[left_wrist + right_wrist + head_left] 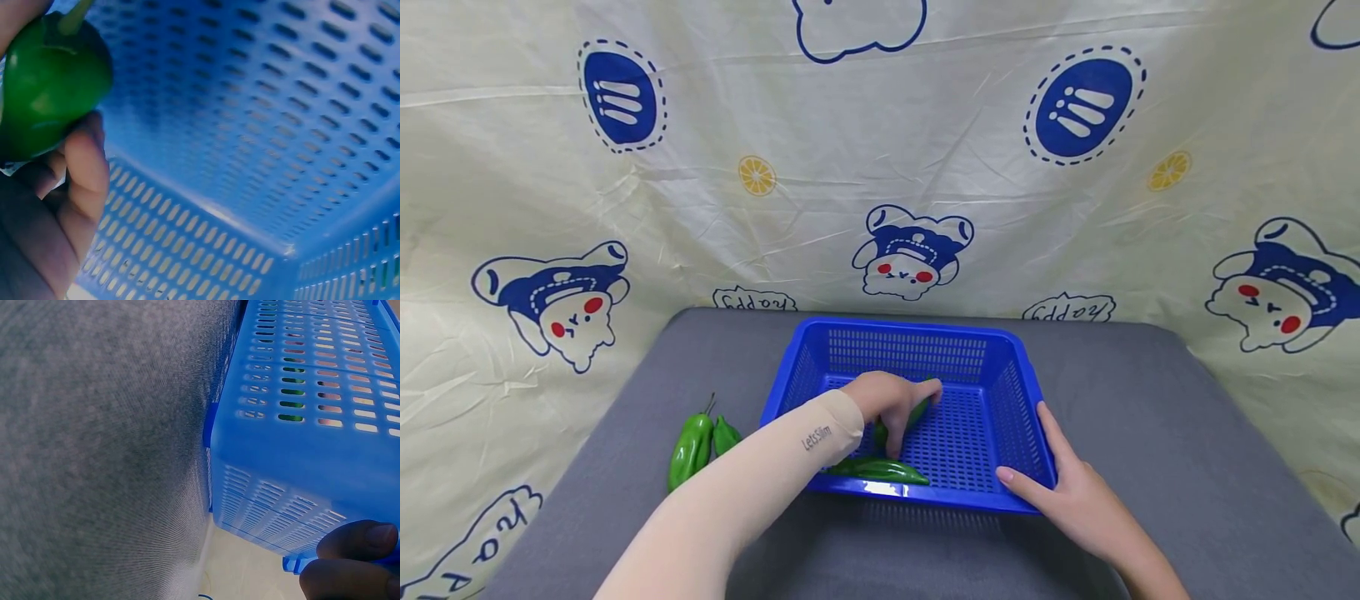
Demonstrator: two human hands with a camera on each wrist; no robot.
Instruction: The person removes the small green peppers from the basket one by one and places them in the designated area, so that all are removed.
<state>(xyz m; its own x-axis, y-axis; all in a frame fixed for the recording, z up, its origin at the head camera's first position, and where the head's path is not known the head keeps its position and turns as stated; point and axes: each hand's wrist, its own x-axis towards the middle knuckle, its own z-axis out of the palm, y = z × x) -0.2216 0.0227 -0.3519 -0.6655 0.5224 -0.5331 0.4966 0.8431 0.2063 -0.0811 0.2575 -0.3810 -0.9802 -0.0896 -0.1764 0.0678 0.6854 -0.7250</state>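
My left hand (891,398) reaches down into a blue plastic basket (1028,375) and grips a green pepper (919,412) there. The left wrist view shows this glossy pepper (56,94), stem upward, between the fingers and thumb of the left hand (47,225). Another long green pepper (887,472) lies along the basket's near side, partly behind the left forearm. With thumb and fingers, my right hand (1078,500) holds the basket's rim near its front right corner. Its fingertips (359,540) show beside the basket in the right wrist view.
Left of the basket, two green peppers (691,450) lie on the grey tabletop (1120,392), partly covered by the left forearm. A pale printed cloth (820,208) hangs behind the table and along its sides.
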